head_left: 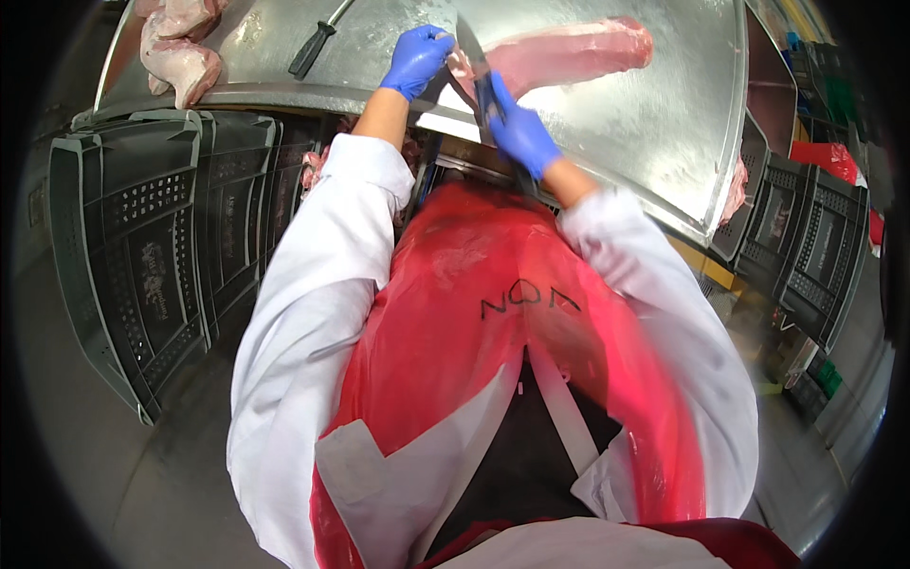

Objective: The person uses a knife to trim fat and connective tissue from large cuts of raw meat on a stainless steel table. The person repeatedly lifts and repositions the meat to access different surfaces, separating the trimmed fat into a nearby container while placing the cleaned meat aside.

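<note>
A long pink boneless piece of meat point(569, 57) lies on the metal table point(654, 123), stretching from between my hands toward the far right. My left hand point(418, 63), in a blue glove, is closed on the meat's left end. In my blue-gloved right hand point(521, 136) is a dark-handled knife point(470, 45). Its blade points away from me and crosses the meat's left end, close to my left fingers. How deep the edge sits in the meat cannot be seen. The right hand is slightly blurred.
A black-handled steel tool point(313, 49) rests on the table left of my hands. Farther left lie large pale pieces of meat point(180, 52). Dark plastic crates point(142, 256) stand below the table at the left; more crates point(801, 237) are at the right. Meat shows in crates on both sides.
</note>
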A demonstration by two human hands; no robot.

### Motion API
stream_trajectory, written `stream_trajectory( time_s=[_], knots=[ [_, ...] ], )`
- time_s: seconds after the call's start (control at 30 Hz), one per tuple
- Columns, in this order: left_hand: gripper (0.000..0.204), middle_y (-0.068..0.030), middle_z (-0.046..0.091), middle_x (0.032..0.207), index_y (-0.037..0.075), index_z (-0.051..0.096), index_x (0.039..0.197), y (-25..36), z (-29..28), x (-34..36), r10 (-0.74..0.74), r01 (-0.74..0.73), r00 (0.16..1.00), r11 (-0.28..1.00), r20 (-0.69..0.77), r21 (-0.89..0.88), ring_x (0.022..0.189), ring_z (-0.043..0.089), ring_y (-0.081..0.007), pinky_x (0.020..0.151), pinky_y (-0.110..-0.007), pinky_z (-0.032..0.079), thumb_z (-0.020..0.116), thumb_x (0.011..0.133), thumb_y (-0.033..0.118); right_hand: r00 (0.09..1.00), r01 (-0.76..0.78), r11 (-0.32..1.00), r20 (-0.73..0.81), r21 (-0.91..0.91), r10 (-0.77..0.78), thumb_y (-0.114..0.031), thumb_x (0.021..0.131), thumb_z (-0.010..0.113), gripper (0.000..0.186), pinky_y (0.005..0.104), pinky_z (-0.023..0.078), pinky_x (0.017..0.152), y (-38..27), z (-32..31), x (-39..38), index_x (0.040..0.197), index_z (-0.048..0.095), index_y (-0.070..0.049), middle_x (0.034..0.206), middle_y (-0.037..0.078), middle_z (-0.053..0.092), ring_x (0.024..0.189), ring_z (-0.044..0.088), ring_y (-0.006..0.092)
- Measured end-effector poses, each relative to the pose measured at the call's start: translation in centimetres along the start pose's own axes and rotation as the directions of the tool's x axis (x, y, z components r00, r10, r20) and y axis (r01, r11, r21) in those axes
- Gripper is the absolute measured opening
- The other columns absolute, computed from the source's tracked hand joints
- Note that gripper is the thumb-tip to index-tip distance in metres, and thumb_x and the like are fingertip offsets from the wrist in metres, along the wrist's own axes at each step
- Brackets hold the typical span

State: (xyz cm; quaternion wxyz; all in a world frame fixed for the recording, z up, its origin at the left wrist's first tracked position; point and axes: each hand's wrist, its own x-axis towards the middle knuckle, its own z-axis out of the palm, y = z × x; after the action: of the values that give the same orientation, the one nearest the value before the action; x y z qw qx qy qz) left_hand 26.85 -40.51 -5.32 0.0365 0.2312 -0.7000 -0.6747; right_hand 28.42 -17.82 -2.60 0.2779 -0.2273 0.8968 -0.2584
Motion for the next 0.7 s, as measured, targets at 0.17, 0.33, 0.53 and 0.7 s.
stream_trajectory(
  time_s=[0.17, 0.33, 0.53, 0.7],
  knots=[
    [0.008, 0.0003, 0.058, 0.07, 0.003, 0.068, 0.086, 0.9, 0.9, -2.9, 0.088, -0.081, 0.996, 0.957, 0.01, -0.28, 0.06, 0.051, -0.0069, 0.056, -0.022, 0.041, 0.068, 0.089, 0.01, 0.991, 0.126, 0.975, 0.016, 0.181, -0.131, -0.027, 0.099, 0.046, 0.068, 0.0528, 0.052, 0.083, 0.6, -0.5, -2.8, 0.159, 0.018, -0.013, 0.103, 0.035, 0.066, 0.09, 0.066, 0.0517],
    [0.012, -0.0013, 0.061, 0.083, 0.003, 0.064, 0.104, 0.6, -2.5, -4.6, 0.141, -0.137, 0.99, 0.914, -0.017, -0.382, 0.067, 0.052, -0.0066, 0.058, -0.021, 0.041, 0.065, 0.094, 0.009, 0.984, -0.039, 0.92, 0.174, 0.39, -0.033, -0.021, 0.099, 0.042, 0.064, 0.0466, 0.055, 0.073, -3.9, -1.8, 3.4, 0.158, 0.022, -0.013, 0.091, 0.028, 0.07, 0.071, 0.07, 0.0372],
    [0.01, 0.0053, 0.052, 0.076, 0.006, 0.059, 0.087, 0.2, -17.0, -10.3, -0.082, 0.081, 0.997, 0.964, -0.006, 0.255, 0.065, 0.042, -0.0034, 0.056, -0.021, 0.035, 0.067, 0.093, 0.01, 0.967, -0.218, 0.828, 0.229, 0.516, 0.112, -0.021, 0.096, 0.058, 0.064, 0.0282, 0.054, 0.057, 1.5, -10.9, -6.3, 0.156, 0.036, -0.027, 0.081, 0.007, 0.068, 0.059, 0.063, 0.0113],
    [0.047, -0.0257, 0.067, 0.088, -0.006, 0.061, 0.101, 0.0, -14.0, -8.3, 0.057, -0.081, 0.997, 0.471, 0.061, 0.879, 0.083, 0.065, -0.0462, 0.076, -0.049, 0.053, 0.073, 0.083, 0.035, 0.853, -0.203, 0.909, -0.389, 0.363, 0.347, -0.023, 0.097, 0.051, 0.065, 0.034, 0.057, 0.062, 17.1, -20.5, 4.3, 0.158, 0.029, -0.02, 0.084, 0.014, 0.07, 0.068, 0.069, 0.0205]
  ],
)
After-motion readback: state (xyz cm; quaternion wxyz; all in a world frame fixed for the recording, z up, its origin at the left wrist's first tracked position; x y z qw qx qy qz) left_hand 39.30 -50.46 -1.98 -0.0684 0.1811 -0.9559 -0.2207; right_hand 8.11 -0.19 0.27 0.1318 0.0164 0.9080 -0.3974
